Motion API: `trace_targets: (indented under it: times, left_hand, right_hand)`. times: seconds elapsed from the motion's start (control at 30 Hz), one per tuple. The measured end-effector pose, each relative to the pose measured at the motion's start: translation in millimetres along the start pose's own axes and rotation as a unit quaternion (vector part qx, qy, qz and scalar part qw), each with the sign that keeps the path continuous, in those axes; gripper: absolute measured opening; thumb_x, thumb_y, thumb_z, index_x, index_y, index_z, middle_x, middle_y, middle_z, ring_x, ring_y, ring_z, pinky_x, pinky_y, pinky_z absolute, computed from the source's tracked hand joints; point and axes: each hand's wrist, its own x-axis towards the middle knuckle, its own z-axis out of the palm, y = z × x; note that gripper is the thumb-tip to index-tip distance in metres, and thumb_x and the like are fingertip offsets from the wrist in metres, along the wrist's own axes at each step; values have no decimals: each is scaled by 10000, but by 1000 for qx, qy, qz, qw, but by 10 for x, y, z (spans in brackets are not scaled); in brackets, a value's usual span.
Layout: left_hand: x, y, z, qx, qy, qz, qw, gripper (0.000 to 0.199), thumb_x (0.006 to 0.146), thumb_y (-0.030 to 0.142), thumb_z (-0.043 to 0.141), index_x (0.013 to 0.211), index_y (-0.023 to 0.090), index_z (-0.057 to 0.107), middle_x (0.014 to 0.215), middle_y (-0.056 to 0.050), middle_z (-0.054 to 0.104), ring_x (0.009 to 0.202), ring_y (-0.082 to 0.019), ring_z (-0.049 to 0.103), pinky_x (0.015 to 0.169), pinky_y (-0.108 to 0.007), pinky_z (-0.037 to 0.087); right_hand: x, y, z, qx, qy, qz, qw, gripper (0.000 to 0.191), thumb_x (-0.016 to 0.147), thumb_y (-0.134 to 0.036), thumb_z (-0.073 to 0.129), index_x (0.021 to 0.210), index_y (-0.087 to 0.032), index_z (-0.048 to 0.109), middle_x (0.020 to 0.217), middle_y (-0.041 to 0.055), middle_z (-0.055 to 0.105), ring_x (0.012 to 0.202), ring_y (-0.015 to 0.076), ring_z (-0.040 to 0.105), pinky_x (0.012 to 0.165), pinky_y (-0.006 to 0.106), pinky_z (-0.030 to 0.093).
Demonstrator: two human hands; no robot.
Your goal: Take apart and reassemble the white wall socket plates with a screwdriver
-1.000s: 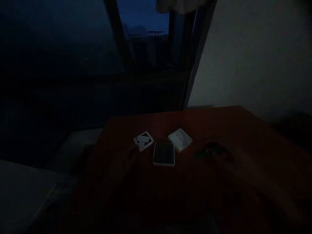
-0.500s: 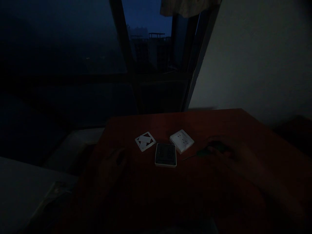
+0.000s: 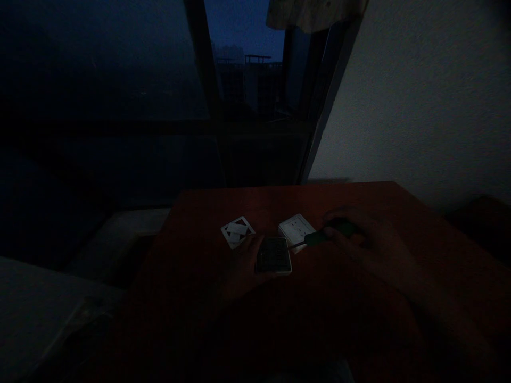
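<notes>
My left hand (image 3: 244,263) grips the left side of a square wall socket (image 3: 274,256), its dark back facing up and a pale rim showing around it. In my right hand (image 3: 359,234) is a screwdriver (image 3: 321,236) with a green handle, its shaft pointing left. The tip reaches the right edge of the dark socket; whether it touches is hard to tell. Behind the shaft lies another socket (image 3: 294,226), white and face up with slots. A white square frame (image 3: 239,229) with pale pieces on it lies just beyond my left hand.
All of this rests on a reddish-brown table (image 3: 319,319) in a very dim room. Beyond its far edge is a window (image 3: 255,159), with a pale wall (image 3: 411,106) to the right. A white surface (image 3: 51,287) stands at the left.
My left hand has come right and taken hold of the dark-backed socket. My right hand has moved left and up with the screwdriver, bringing its tip to that socket.
</notes>
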Motion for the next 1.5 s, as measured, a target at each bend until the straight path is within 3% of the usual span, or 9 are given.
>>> trace_targets:
  times: [0.23, 0.43, 0.63, 0.87, 1.07, 1.27, 1.4, 1.5]
  left_hand:
    - [-102, 17, 145, 7, 53, -36, 998, 859, 681, 515, 753, 1387, 246, 346, 1390, -116, 391, 1262, -334, 416, 1043, -496, 367]
    - [-70, -10, 155, 1, 40, -32, 999, 868, 645, 455, 789, 1372, 249, 361, 1388, -112, 393, 1268, -325, 408, 1041, -483, 374]
    - [-54, 10, 132, 1, 48, -18, 999, 854, 655, 556, 753, 1353, 220, 393, 1360, -127, 430, 1243, -334, 425, 1038, -496, 371]
    - [-62, 47, 113, -22, 36, -20, 999, 859, 666, 469, 775, 1383, 244, 358, 1409, -116, 384, 1284, -321, 394, 1053, -474, 364]
    - [-58, 13, 136, -11, 44, -10, 999, 854, 668, 523, 758, 1377, 239, 376, 1388, -120, 408, 1269, -326, 409, 1044, -479, 369]
    - [-57, 11, 160, 3, 60, -1, 998, 873, 669, 520, 763, 1393, 262, 348, 1372, -98, 425, 1241, -318, 436, 1041, -471, 372]
    - [-48, -29, 179, 9, 56, -5, 998, 900, 652, 503, 777, 1399, 258, 339, 1398, -111, 403, 1257, -335, 421, 1040, -482, 370]
    - [-35, -62, 183, 15, 52, -6, 998, 903, 649, 535, 765, 1391, 227, 351, 1421, -128, 377, 1282, -344, 394, 1049, -491, 358]
  right_hand:
    - [130, -183, 153, 16, -7, -54, 998, 148, 857, -240, 562, 990, -215, 623, 952, 34, 704, 808, 163, 671, 696, 275, 521]
    - [212, -246, 238, 29, -19, -95, 995, 145, 859, -232, 559, 993, -206, 610, 958, 38, 691, 849, 160, 657, 751, 274, 512]
    - [246, -296, 230, 28, -44, -90, 995, 156, 867, -233, 537, 1005, -207, 605, 978, 46, 691, 870, 171, 656, 763, 286, 508]
    - [266, -345, 224, 24, -63, -88, 994, 175, 872, -239, 519, 1018, -207, 610, 992, 68, 689, 887, 188, 646, 777, 313, 501]
    - [287, -353, 241, 14, -74, -95, 993, 164, 875, -231, 533, 1023, -200, 597, 983, 57, 676, 868, 175, 637, 752, 285, 485]
    - [373, -542, 232, -96, -103, -115, 983, 227, 910, -306, 517, 1089, -180, 579, 1005, 84, 681, 841, 199, 648, 690, 282, 463]
    - [526, -771, 231, -228, -126, -104, 960, 348, 949, -450, 413, 1008, -174, 618, 824, 90, 705, 661, 222, 655, 542, 283, 390]
    - [670, -856, 276, -219, -141, -145, 954, 350, 959, -439, 401, 993, -179, 633, 859, 91, 713, 730, 222, 664, 565, 276, 385]
